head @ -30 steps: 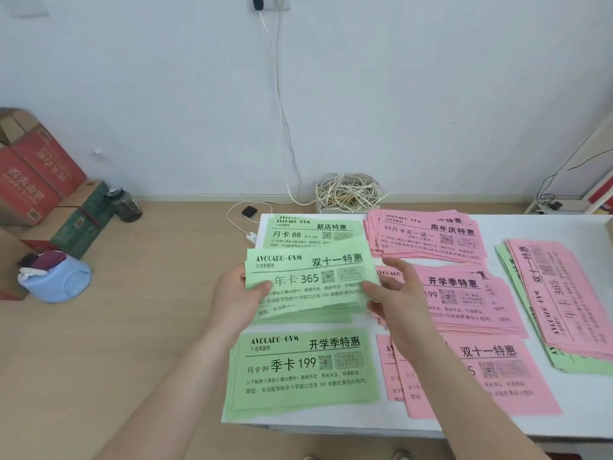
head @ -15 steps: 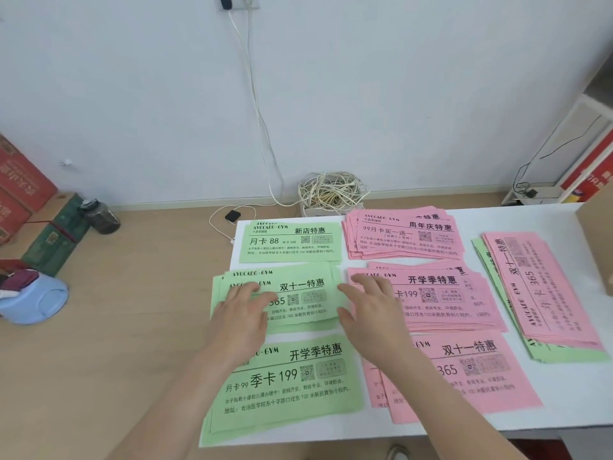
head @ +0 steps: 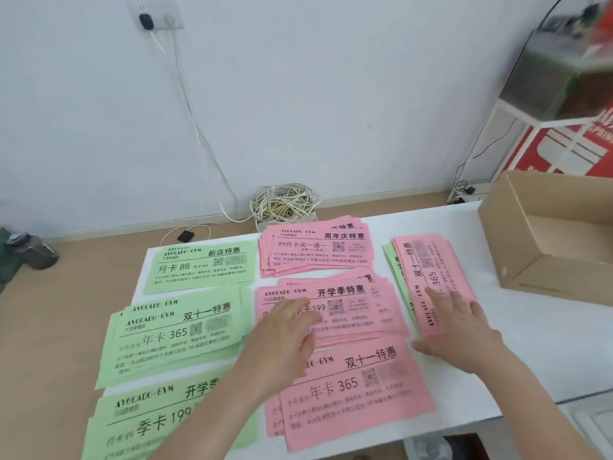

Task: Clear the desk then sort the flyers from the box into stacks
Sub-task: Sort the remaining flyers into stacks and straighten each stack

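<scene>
Both of your hands have shifted right since half a second ago: they have left the green stack they were flattening, and your view has swung right too, so the cardboard box [head: 544, 240] now shows at the far right of the white desk [head: 537, 353].

Starting at the left, three green stacks run down the desk's left side: the far green stack [head: 202, 268], the middle green stack [head: 172, 336] lying loosely fanned with nothing on it, and the near green stack [head: 139, 423], which your left forearm crosses.

Your left hand [head: 282, 340] lies over the near left corner of the middle pink stack [head: 345, 310], palm down, fingers stretched out and lightly spread; it pinches nothing, and whether it presses on the paper or floats just above cannot be told. Behind that stack sits the far pink stack [head: 318, 249], and in front of it the near pink stack [head: 351, 390], your left wrist covering its far left corner.

Further right, your right hand [head: 461, 330] rests flat on the near end of the turned stack [head: 428, 277], a pile set crosswise with pink sheets on top and green edges showing along its left side. Its fingers are open and spread, the thumb reaching left onto the bare desk, nothing gripped.

The cardboard box stands open just beyond that pile; no flyers show in the part of its inside that you can see.
</scene>
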### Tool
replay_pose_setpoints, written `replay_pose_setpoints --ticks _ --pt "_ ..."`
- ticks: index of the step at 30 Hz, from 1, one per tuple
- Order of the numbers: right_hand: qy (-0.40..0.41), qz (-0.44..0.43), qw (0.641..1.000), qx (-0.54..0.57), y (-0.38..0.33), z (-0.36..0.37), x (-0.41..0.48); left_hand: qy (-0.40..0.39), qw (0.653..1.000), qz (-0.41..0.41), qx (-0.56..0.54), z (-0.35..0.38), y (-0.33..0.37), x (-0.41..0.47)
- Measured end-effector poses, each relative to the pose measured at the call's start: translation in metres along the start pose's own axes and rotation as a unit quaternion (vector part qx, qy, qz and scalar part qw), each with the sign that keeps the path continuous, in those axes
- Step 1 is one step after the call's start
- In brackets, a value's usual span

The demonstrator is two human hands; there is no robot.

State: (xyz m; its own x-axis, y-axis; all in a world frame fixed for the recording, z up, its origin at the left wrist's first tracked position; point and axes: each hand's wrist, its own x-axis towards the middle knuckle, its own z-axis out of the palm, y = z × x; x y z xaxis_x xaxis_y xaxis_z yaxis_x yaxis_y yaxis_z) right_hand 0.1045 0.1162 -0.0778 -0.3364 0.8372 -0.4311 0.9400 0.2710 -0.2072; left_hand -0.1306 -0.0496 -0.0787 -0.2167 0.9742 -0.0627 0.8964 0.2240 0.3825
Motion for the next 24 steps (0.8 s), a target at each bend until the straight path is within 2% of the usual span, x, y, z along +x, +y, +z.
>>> replay_pose_setpoints --ticks 4,11,15,19,22,24 --pt "0.019 -0.020 1.000 0.002 0.025 0.003 0.005 -0.015 0.999 0.043 -0.002 0.024 0.057 0.042" --pt "0.056 -0.033 0.997 0.048 0.055 -0.001 0.009 -0.106 0.987 0.093 0.079 0.075 0.141 0.106" --pt "0.077 -0.041 0.995 0.058 0.071 -0.003 0.019 -0.095 0.983 0.085 0.129 0.093 0.152 0.118" --pt "0.108 -0.046 0.987 0.106 0.081 -0.006 0.024 -0.078 0.971 0.121 0.192 0.090 0.161 0.122" --pt "0.124 -0.050 0.983 0.126 0.089 -0.011 0.025 -0.055 0.965 0.179 0.182 0.083 0.161 0.126" --pt "0.132 -0.045 0.973 0.184 0.095 -0.015 0.023 -0.068 0.971 0.150 0.171 0.083 0.156 0.129"
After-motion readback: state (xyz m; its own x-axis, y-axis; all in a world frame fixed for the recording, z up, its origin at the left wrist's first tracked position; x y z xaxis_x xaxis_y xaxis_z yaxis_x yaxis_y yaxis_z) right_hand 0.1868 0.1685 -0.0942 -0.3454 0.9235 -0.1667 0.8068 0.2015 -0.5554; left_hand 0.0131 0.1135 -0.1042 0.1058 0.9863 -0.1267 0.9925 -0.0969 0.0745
